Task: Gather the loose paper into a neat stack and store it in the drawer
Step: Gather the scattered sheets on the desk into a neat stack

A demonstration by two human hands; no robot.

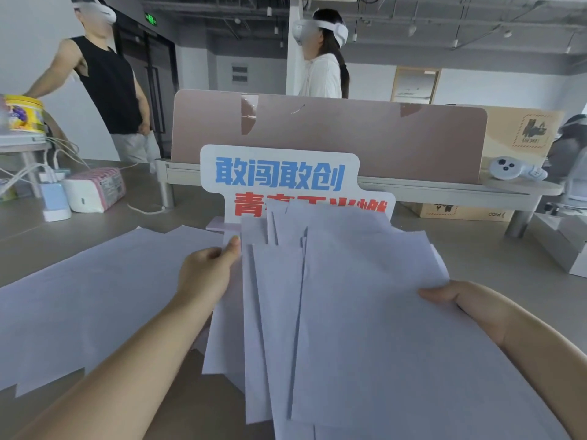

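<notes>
My left hand [206, 271] pinches the messy paper bunch [365, 312] by its edge. My right hand [460, 296] has its thumb clamped on top, fingers hidden underneath. The bunch runs off frame and covers the sign [279, 173] halfway.

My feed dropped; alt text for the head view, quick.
Both hands hold an uneven, fanned bundle of white paper above the desk: the left hand pinches its left edge, the right hand grips its right edge. More loose sheets lie on the desk to the left, and a printed sign stands behind.
</notes>
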